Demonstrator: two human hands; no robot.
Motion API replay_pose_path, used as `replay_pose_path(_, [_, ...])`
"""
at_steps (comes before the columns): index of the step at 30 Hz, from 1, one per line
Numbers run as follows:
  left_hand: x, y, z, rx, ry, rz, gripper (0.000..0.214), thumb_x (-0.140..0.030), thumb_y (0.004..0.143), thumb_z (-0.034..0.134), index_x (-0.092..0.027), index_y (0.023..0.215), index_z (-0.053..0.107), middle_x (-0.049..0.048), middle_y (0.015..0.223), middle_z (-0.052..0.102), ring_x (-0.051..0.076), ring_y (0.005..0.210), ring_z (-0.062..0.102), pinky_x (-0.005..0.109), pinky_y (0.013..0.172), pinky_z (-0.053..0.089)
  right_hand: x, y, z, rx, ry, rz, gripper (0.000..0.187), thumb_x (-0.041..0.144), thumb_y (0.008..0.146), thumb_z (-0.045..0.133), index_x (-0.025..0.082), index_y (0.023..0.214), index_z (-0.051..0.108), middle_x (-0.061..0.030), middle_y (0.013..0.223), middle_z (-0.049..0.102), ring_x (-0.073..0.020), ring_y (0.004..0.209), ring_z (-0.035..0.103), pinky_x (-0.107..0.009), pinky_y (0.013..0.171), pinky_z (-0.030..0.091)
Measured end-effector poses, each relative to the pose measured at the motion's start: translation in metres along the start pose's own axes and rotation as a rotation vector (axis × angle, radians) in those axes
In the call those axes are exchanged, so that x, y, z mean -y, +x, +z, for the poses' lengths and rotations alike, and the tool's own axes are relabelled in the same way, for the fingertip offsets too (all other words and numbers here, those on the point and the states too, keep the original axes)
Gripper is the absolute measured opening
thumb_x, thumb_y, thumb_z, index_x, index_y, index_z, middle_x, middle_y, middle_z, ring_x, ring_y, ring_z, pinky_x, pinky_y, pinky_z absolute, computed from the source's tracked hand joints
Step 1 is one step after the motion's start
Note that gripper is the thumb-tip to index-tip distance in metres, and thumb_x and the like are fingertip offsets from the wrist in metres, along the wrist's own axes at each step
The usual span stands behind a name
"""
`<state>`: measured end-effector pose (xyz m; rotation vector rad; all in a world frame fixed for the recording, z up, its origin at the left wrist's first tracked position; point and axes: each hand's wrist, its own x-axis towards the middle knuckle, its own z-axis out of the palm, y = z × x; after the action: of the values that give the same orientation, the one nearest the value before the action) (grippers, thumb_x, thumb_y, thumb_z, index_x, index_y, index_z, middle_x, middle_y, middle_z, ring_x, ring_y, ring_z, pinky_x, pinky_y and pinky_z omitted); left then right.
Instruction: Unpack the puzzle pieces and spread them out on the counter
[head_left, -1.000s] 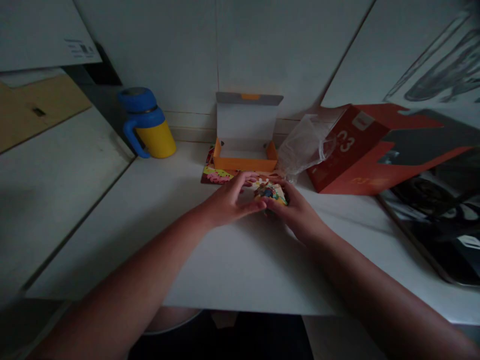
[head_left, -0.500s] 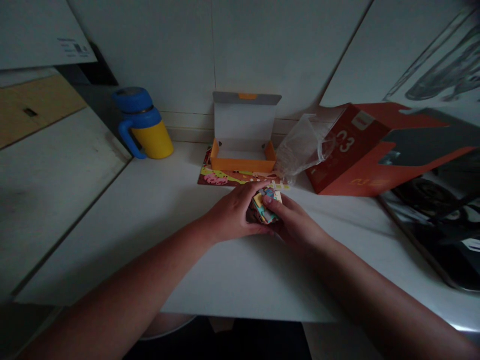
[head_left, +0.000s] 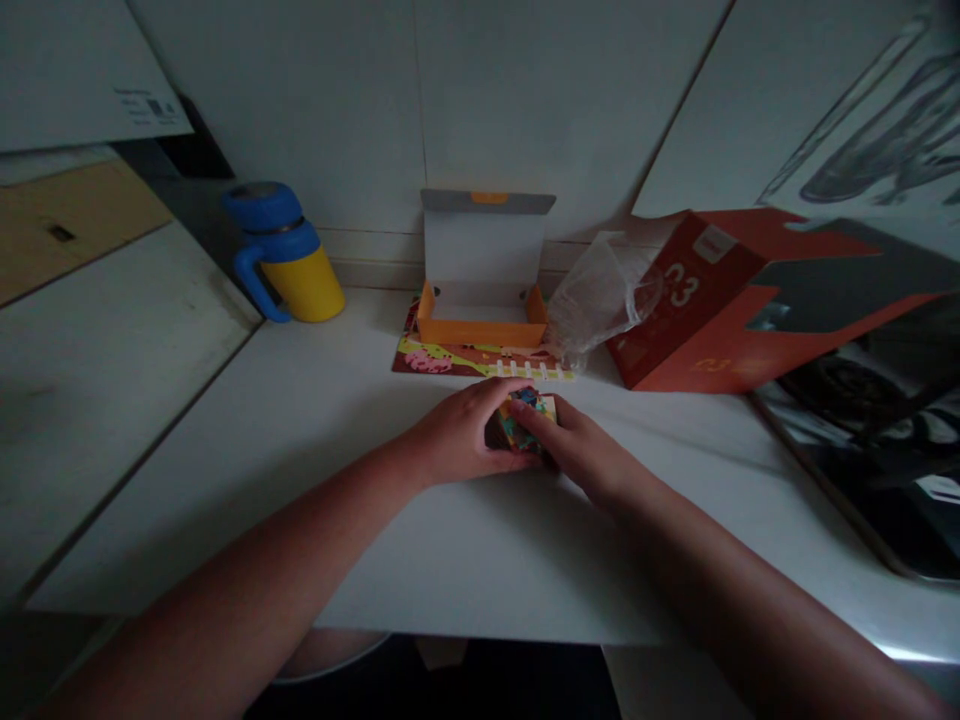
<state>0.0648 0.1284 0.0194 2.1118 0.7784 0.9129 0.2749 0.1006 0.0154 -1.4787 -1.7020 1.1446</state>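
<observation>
- Both hands are on the same thing, a bundle of small printed pieces (head_left: 516, 434), right in the middle of the view and over the white tabletop (head_left: 450, 560). Can't tell if its underside touches the table.
- Left hand (head_left: 459, 430) is curled in a loose C around the bundle's left side, fingers along the far edge and thumb along the near one. So, partly open, but it's got hold of the edges.
- Right hand (head_left: 583, 445) is closed on it from the other side, thumb laid across the top. Most of its fingers are tucked out of sight, so no clue how they sit.
- Bundle's top is a mix of teal, yellow and cream, the side by the left palm is dark brown. Too dim to make out the print, sorry.
- Just past the fingers there's a colourful picture board (head_left: 429, 360) lying flat, with an orange box (head_left: 482, 331) sitting on it, lid standing up open.
- Crumpled see-through plastic bag (head_left: 596, 300) is right of that box, next to a big red-orange box (head_left: 675, 340).
- Blue and yellow mug (head_left: 306, 287) stands at the back left, handle toward the left.
</observation>
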Motion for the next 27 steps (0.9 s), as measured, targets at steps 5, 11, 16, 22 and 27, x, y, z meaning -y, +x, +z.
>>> replay_pose_path(5, [0.005,-0.001,0.003,0.056,0.012,0.001,0.079,-0.037,0.08,0.094,-0.029,0.15,0.058,0.013,0.152,0.065,0.035,0.14,0.064,0.053,0.123,0.049,0.013,-0.004,-0.005,-0.079,-0.286,0.029,0.06,0.084,0.095,0.055,0.025,0.098,0.067,-0.008,0.091,0.076,-0.0276,0.082,0.07,-0.038,0.072,0.05])
replay_pose_path(11, [0.007,-0.001,0.004,0.079,0.027,-0.015,0.079,-0.037,0.082,0.092,-0.026,0.153,0.057,0.0153,0.153,0.065,0.036,0.141,0.063,0.055,0.122,0.05,0.009,-0.001,-0.006,-0.09,-0.443,-0.031,0.062,0.083,0.099,0.048,0.024,0.088,0.066,-0.0113,0.093,0.072,-0.0287,0.082,0.069,-0.042,0.077,0.051])
replay_pose_path(16, [0.006,0.0,0.002,0.058,0.008,-0.049,0.081,-0.044,0.08,0.094,-0.028,0.15,0.059,0.0151,0.153,0.065,0.037,0.142,0.063,0.057,0.123,0.047,0.004,0.001,-0.004,-0.131,-0.428,-0.114,0.053,0.069,0.105,0.049,0.024,0.122,0.07,-0.0154,0.12,0.071,-0.0322,0.112,0.07,-0.049,0.102,0.05])
replay_pose_path(22, [0.004,0.001,-0.006,0.073,0.002,-0.08,0.091,-0.058,0.074,0.096,-0.026,0.15,0.058,0.018,0.152,0.065,0.039,0.142,0.062,0.056,0.121,0.048,0.006,0.003,-0.029,-0.033,-0.328,-0.258,0.049,0.062,0.109,0.051,0.024,0.137,0.064,-0.014,0.134,0.069,-0.0287,0.116,0.069,-0.046,0.102,0.054])
replay_pose_path(27, [0.006,0.001,-0.018,0.109,0.069,-0.141,0.076,-0.055,0.08,0.093,-0.024,0.142,0.062,0.0147,0.142,0.07,0.034,0.13,0.068,0.049,0.111,0.054,0.006,0.005,-0.059,0.191,-0.286,-0.412,0.072,0.065,0.093,0.077,0.027,0.15,0.056,-0.0135,0.152,0.061,-0.031,0.124,0.067,-0.046,0.097,0.059])
